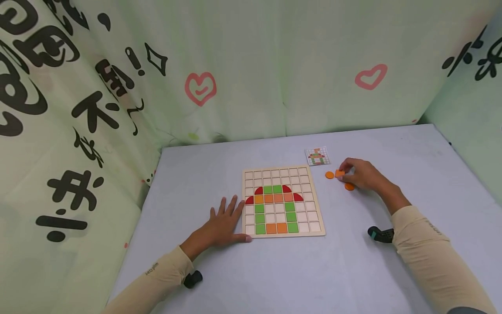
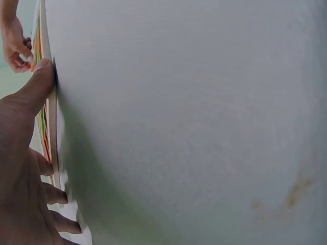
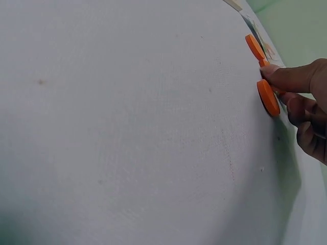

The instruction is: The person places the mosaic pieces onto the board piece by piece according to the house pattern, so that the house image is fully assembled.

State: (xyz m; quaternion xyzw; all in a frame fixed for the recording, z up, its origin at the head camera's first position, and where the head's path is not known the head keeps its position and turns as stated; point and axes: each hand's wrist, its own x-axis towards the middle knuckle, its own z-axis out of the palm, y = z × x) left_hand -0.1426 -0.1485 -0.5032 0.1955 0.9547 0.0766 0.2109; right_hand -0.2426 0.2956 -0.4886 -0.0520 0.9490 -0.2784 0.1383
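Observation:
A wooden grid board [image 1: 284, 235] lies on the table, its cells partly filled with green, orange and red tiles. My left hand [image 1: 224, 224] rests at its lower left corner, fingers spread along the left side and thumb at the front edge; the left wrist view shows the thumb [image 2: 38, 84] against the board's rim. To the right of the board, my right hand [image 1: 362, 174] pinches an orange square tile [image 1: 339, 173] between thumb and fingers. Two orange round pieces lie beside it, one round piece [image 1: 329, 175] to the left and another round piece [image 3: 268, 98] nearer me.
A small printed pattern card [image 1: 317, 156] lies behind the board's far right corner. White cloth covers the table [image 1: 204, 174]. Pale green curtains [image 1: 251, 52] with hearts and black lettering hang behind and at both sides. Dark wrist-worn devices sit at both cuffs.

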